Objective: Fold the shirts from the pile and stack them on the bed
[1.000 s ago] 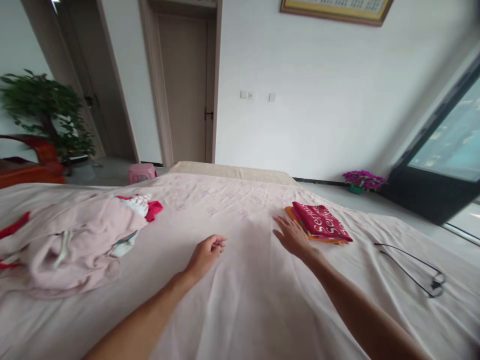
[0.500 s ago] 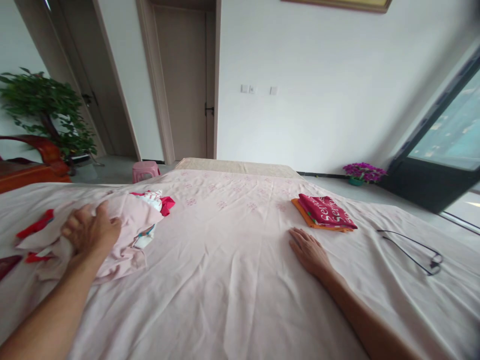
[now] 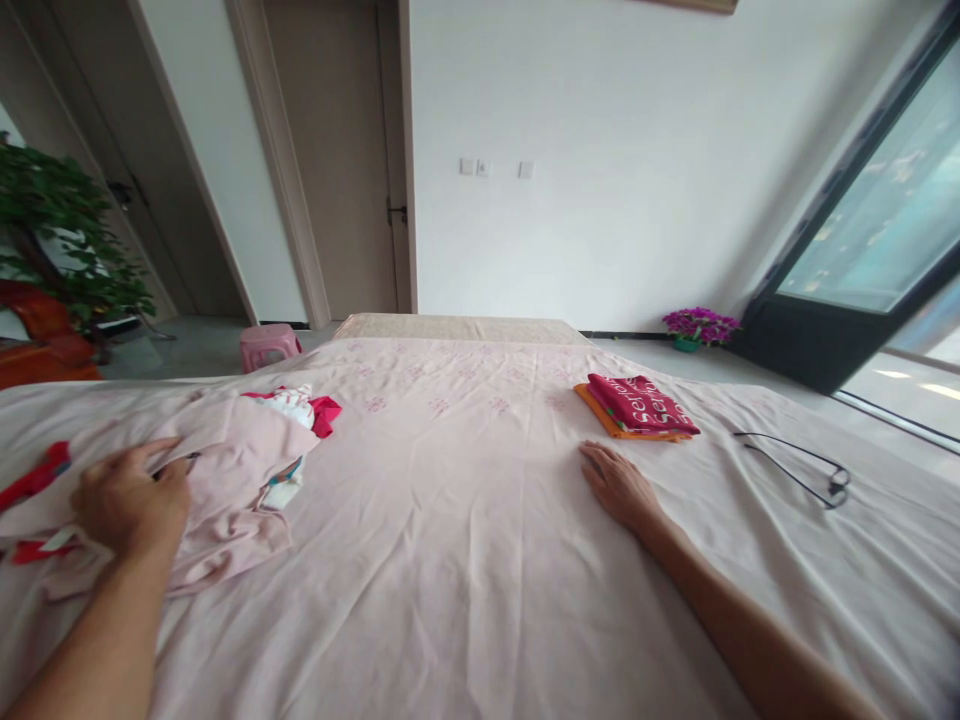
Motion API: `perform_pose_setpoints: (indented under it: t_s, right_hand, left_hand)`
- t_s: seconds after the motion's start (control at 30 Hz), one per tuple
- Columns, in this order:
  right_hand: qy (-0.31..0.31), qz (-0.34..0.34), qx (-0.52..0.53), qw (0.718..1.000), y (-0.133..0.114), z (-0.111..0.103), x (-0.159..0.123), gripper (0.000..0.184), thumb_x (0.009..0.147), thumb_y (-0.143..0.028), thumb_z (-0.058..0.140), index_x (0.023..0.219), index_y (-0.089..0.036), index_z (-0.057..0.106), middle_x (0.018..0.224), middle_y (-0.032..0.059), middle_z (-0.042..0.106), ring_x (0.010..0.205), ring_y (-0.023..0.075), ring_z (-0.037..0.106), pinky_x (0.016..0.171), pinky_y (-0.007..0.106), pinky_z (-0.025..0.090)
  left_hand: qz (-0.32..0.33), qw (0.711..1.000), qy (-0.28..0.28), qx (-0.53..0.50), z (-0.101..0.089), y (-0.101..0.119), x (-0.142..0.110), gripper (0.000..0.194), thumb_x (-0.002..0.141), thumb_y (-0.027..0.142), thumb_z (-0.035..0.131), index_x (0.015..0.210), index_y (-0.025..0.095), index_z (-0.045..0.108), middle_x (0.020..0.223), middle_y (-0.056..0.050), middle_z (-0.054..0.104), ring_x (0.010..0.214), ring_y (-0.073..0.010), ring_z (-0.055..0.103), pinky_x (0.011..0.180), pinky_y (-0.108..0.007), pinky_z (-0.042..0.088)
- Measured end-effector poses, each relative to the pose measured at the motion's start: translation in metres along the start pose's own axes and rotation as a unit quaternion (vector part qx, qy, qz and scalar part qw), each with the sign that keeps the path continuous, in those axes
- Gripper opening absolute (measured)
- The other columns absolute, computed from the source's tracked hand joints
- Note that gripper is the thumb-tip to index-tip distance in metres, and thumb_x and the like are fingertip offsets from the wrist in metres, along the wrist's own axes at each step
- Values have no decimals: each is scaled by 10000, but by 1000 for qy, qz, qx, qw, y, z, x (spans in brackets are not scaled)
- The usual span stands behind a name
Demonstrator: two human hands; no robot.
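At the left, my left hand (image 3: 133, 498) is closed on a pale pink garment (image 3: 247, 440), thumb and fingers pinching a fold of it. The garment lies crumpled on a pile, with a red and white cloth (image 3: 300, 405) showing at its far side and red pieces (image 3: 37, 475) at its left. My right hand (image 3: 616, 485) rests flat, palm down and fingers stretched, on the pale pink sheet (image 3: 450, 560). Just beyond its fingertips lies a folded red cloth with white lettering (image 3: 637, 402), on top of a folded orange cloth (image 3: 600, 415).
Black-framed glasses (image 3: 814, 470) lie on the sheet at the right. Past the far edge are a pink plastic stool (image 3: 270, 343), a pot of purple flowers (image 3: 697, 325) and doors in the wall. A leafy plant (image 3: 67, 230) stands at the left.
My left hand has moved left and its fingers have closed on the pink garment. The right hand stays flat on the sheet. The whole view has turned slightly right.
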State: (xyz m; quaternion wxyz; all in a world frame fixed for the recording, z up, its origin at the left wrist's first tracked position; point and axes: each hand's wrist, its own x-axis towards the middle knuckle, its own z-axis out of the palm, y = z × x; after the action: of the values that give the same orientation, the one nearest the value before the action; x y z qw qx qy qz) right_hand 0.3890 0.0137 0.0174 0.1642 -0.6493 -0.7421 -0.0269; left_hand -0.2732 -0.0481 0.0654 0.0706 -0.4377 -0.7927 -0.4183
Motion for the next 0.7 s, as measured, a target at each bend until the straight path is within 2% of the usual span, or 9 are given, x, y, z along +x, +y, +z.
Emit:
perform_pose_setpoints:
  t_s: [0.1, 0.2, 0.4, 0.57, 0.7]
  right_hand:
    - [10, -6, 10, 1000, 1, 1, 1, 453, 946, -357, 392, 1330, -213, 584, 1433, 95, 540, 1298, 262, 516, 1119, 405, 367]
    - [14, -5, 19, 1000, 3, 2, 1, 448, 936, -356, 408, 1320, -222, 594, 1428, 96, 545, 1286, 271, 528, 1107, 415, 382]
    - [16, -7, 19, 1000, 7, 5, 2, 449, 926, -351, 413, 1317, -224, 591, 1426, 92, 547, 1279, 269, 534, 1100, 408, 390]
    - [20, -9, 23, 999, 8, 6, 4, 442, 918, -349, 422, 1301, -228, 606, 1402, 90, 569, 1261, 272, 546, 1088, 413, 401]
    - [20, -5, 25, 999, 8, 5, 4, 436, 917, -344, 425, 1298, -237, 608, 1404, 84, 568, 1258, 273, 546, 1085, 412, 401]
  left_hand:
    - [-11, 994, 76, 72, 1, 0, -3, 457, 846, 385, 544, 1190, 103, 648, 1011, -108, 584, 1054, -318, 478, 912, -455, 365]
    - [-16, 992, 98, 74, 3, -1, -4, 479, 855, 370, 536, 1223, 83, 639, 1070, -132, 604, 1050, -316, 491, 902, -456, 362]
    - [-21, 992, 101, 76, 3, 1, -5, 499, 874, 370, 497, 1228, 46, 633, 1102, -153, 631, 1050, -322, 510, 893, -443, 359]
    - [-89, 990, 99, 46, -2, 5, -4, 526, 930, 429, 396, 1209, 46, 626, 1068, -145, 654, 969, -306, 579, 771, -388, 400]
    - [-129, 985, 116, -11, -3, 9, -5, 486, 948, 462, 357, 1147, 91, 600, 1124, -115, 647, 1067, -331, 590, 846, -405, 423]
